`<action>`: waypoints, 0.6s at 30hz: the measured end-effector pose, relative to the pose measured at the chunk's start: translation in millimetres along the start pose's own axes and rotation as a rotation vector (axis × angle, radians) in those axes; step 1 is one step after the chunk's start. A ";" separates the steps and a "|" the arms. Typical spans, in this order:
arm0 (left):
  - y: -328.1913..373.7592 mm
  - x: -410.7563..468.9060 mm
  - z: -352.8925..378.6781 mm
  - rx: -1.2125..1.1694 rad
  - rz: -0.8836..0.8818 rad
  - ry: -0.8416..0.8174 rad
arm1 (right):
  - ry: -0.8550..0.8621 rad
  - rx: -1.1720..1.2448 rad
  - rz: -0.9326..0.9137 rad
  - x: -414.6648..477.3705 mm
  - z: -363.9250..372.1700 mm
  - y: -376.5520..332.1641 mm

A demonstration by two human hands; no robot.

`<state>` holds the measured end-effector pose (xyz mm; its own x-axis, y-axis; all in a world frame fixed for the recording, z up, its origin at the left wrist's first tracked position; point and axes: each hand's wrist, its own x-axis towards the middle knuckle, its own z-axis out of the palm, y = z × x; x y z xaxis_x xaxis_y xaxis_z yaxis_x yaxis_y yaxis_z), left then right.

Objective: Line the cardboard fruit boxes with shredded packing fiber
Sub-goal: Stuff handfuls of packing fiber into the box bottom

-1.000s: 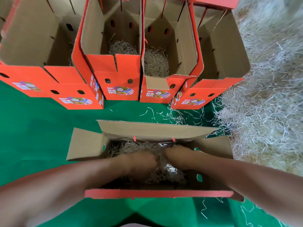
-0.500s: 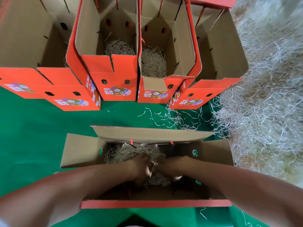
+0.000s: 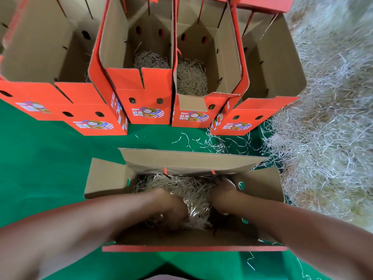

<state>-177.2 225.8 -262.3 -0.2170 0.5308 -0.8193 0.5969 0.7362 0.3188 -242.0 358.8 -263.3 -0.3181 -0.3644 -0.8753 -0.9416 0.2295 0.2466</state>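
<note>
Head view. Beyond the near box [image 3: 193, 248], a row of red fruit boxes [image 3: 145, 93]; their printed labels [image 3: 148, 112] show a cartoon figure on checks, lettering unreadable. Inside the near box: left hand [image 3: 171, 207] sunk in shredded fiber [image 3: 193, 190], fingers blurred, grip can't be told. Right hand [image 3: 224, 190] at its far right corner, fingertips hidden, same doubt. Half a second back the hands met mid-box; now apart. Loose fiber heap [image 3: 323, 138] right of the near box.

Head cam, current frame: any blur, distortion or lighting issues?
Head view: fisheye bowing splays the back-row boxes outward; left hand is motion-blurred, right hand slightly sharper; near box is dark inside along its near wall; loose fiber pile at right looks pale and soft.
</note>
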 end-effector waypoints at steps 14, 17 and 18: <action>-12.7 -14.2 25.3 -0.054 -0.062 0.063 | -0.018 -0.017 -0.257 -30.0 -6.9 0.1; -17.7 -32.5 17.7 -0.297 -0.112 0.296 | 0.065 0.079 -0.251 -37.3 -16.4 2.8; -19.7 -38.3 13.9 -0.315 -0.178 0.360 | 0.145 0.159 -0.250 -38.9 -25.1 1.8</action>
<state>-169.9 185.2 -243.8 -0.5796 0.4558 -0.6754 0.2764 0.8897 0.3633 -234.1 350.7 -218.3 -0.1029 -0.5490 -0.8294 -0.9670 0.2506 -0.0460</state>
